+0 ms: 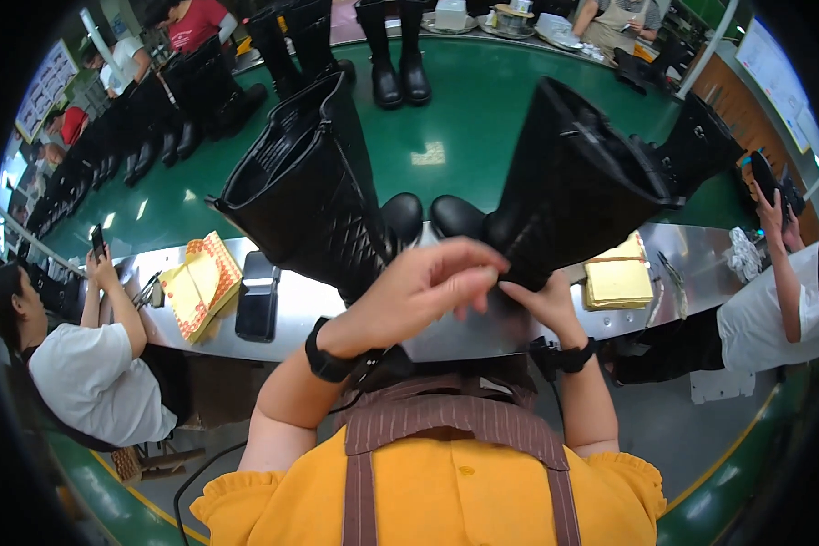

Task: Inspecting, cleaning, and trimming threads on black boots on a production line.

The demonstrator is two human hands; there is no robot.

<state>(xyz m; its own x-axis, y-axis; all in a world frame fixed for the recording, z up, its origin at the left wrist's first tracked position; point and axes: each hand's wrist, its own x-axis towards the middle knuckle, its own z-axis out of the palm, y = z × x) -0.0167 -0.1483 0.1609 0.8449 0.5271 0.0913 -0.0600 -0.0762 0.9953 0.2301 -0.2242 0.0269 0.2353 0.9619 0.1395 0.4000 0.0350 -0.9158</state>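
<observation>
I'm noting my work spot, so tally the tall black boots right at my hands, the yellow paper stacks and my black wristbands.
Nearest tall black boots: 2
Yellow paper stacks: 2
Black wristbands: 2
Total: 6

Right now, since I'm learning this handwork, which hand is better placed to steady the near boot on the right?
Probably the right hand: it sits low at that near boot, apparently touching it. The left hand, partly blurred, appears raised in front of it.
</observation>
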